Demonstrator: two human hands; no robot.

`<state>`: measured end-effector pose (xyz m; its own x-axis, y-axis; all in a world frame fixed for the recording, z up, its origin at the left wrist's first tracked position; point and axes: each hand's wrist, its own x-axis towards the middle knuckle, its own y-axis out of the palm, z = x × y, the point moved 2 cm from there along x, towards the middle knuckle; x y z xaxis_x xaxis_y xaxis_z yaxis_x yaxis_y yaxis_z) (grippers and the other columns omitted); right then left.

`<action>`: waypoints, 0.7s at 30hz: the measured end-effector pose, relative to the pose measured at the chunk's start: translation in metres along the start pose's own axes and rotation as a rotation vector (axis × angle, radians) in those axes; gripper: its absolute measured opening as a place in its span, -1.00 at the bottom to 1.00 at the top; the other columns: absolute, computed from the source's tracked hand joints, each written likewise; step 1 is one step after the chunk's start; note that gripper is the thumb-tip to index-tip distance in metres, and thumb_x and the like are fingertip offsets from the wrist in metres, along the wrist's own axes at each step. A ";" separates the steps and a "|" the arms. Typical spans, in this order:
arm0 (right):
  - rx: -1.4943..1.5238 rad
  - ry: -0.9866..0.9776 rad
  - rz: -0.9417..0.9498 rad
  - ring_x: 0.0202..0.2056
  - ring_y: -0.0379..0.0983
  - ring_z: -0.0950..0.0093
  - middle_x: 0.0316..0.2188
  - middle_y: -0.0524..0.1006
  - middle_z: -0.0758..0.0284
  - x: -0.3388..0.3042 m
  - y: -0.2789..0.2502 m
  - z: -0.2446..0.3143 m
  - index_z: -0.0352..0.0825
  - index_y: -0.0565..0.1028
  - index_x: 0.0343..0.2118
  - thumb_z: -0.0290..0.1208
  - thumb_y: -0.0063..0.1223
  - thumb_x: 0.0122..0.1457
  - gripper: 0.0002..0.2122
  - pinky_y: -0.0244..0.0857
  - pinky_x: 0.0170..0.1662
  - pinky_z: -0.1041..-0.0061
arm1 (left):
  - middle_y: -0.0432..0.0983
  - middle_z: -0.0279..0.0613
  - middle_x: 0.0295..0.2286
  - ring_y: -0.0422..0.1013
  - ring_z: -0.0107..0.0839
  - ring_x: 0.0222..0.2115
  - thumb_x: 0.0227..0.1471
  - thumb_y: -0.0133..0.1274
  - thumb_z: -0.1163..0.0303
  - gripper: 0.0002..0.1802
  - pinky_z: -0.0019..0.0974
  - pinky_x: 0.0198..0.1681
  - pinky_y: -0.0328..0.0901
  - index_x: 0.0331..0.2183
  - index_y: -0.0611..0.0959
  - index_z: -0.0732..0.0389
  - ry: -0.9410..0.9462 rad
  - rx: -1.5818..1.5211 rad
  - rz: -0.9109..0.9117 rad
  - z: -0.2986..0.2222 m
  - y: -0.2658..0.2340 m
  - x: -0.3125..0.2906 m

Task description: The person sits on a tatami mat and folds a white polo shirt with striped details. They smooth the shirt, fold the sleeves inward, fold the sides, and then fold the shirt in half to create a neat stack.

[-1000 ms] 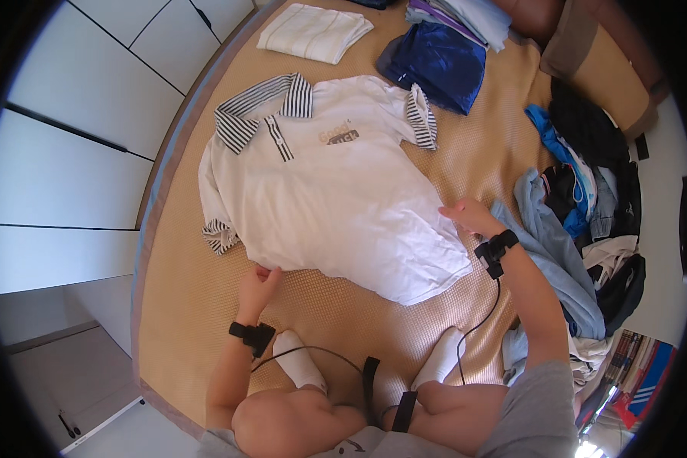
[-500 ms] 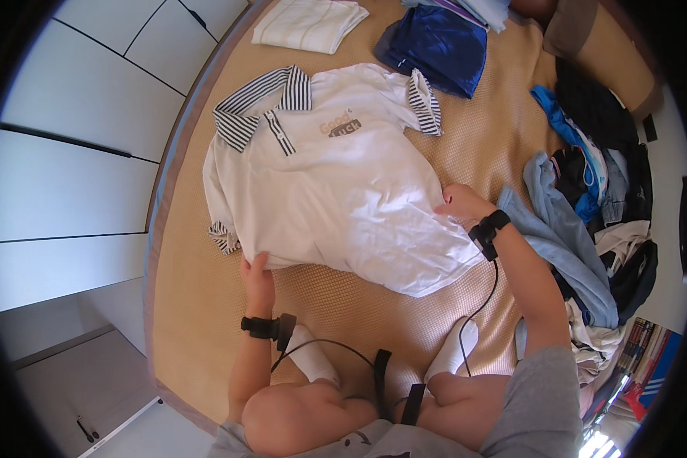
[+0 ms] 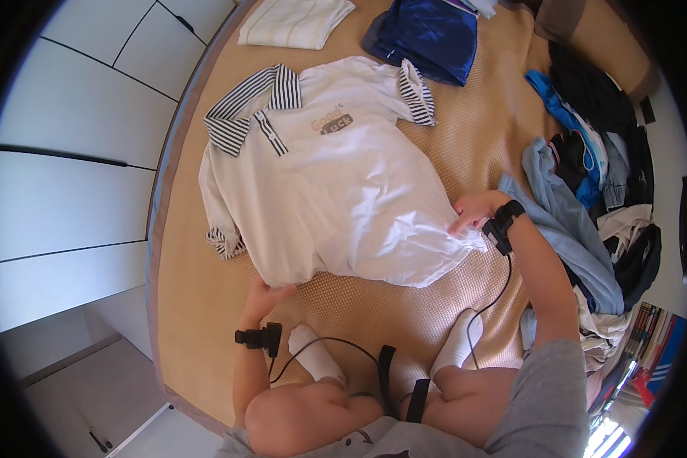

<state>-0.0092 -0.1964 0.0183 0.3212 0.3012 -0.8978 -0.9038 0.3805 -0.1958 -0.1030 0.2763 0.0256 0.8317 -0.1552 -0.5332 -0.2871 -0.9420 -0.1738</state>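
A white polo shirt [image 3: 343,183] with a black-and-white striped collar, placket and sleeve cuffs lies spread out, front side up, its collar toward the far left. My left hand [image 3: 269,296] grips the near left part of its hem, with some fingers hidden by the cloth. At the shirt's right lower side, my right hand [image 3: 477,210] pinches the edge near the hem corner, where the fabric is bunched in wrinkles. Both wrists carry black straps with small boxes and a cable.
A woven tan mat [image 3: 187,328] covers the bed. Beyond the shirt lie a folded cream cloth [image 3: 294,21] and folded dark blue clothing [image 3: 427,38]. Loose jeans [image 3: 569,229] and other garments heap at the right, near books [image 3: 649,336]. White cabinets [image 3: 76,198] border the left.
My left hand has pulled the hem nearer and slightly right, turning its fingers inward. My right hand has shifted slightly right at the shirt's edge. The view has moved a little.
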 end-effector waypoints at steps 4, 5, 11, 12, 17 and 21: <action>0.178 -0.047 0.027 -0.50 0.34 0.61 -0.50 0.48 0.42 -0.008 0.002 -0.015 -0.38 0.50 -0.27 -0.13 0.17 -0.09 -0.59 0.26 -0.43 0.64 | 0.36 -0.11 -0.13 0.30 -0.39 -0.11 -0.17 0.18 0.46 -0.49 -0.28 -0.04 0.19 -0.11 0.44 0.33 -0.061 0.061 -0.076 0.011 -0.020 -0.006; 0.261 -0.112 -0.001 -0.46 0.36 0.61 -0.46 0.49 0.42 -0.008 -0.002 -0.016 -0.38 0.48 -0.24 -0.15 0.16 -0.07 -0.59 0.27 -0.39 0.64 | 0.35 -0.11 -0.11 0.29 -0.39 -0.10 -0.15 0.17 0.44 -0.48 -0.28 -0.03 0.18 -0.09 0.43 0.33 -0.160 -0.058 -0.127 0.007 -0.023 -0.012; 0.904 -0.447 -0.233 -0.33 0.45 0.61 -0.28 0.51 0.31 -0.073 -0.037 0.039 -0.42 0.38 -0.12 -0.24 0.12 0.03 -0.58 0.34 -0.26 0.63 | 0.33 -0.16 -0.06 0.30 -0.34 -0.07 0.03 0.01 0.24 -0.44 -0.24 -0.02 0.22 0.01 0.30 0.32 0.119 -0.878 -0.237 -0.069 -0.013 -0.025; 0.957 -0.498 -0.260 -0.35 0.46 0.61 -0.30 0.51 0.30 -0.078 -0.043 0.046 -0.43 0.39 -0.13 -0.25 0.12 0.03 -0.59 0.34 -0.27 0.64 | 0.33 -0.16 -0.06 0.30 -0.35 -0.08 0.04 -0.01 0.23 -0.44 -0.24 -0.04 0.23 0.01 0.30 0.33 0.022 -0.882 -0.208 -0.067 -0.013 -0.023; 0.717 -0.190 -0.387 -0.43 0.48 0.53 -0.39 0.53 0.28 -0.033 -0.055 -0.012 -0.45 0.45 -0.23 -0.24 0.12 0.01 -0.63 0.37 -0.42 0.57 | 0.34 -0.15 -0.07 0.33 -0.37 -0.11 0.02 0.02 0.27 -0.44 -0.29 -0.09 0.28 0.01 0.31 0.34 -0.335 -0.570 0.003 -0.011 -0.015 -0.021; 0.454 0.064 -0.414 -0.52 0.45 0.56 -0.48 0.52 0.27 -0.032 -0.032 -0.041 -0.45 0.49 -0.30 -0.28 0.15 -0.03 -0.68 0.31 -0.51 0.60 | 0.37 -0.12 -0.10 0.34 -0.38 -0.14 -0.10 0.14 0.37 -0.37 -0.33 -0.10 0.28 0.01 0.31 0.33 -0.395 -0.255 0.221 0.006 0.020 -0.043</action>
<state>-0.0025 -0.2541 0.0369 0.5894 0.0011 -0.8078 -0.4929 0.7928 -0.3586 -0.1474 0.2657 0.0400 0.5070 -0.2810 -0.8149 -0.2702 -0.9495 0.1593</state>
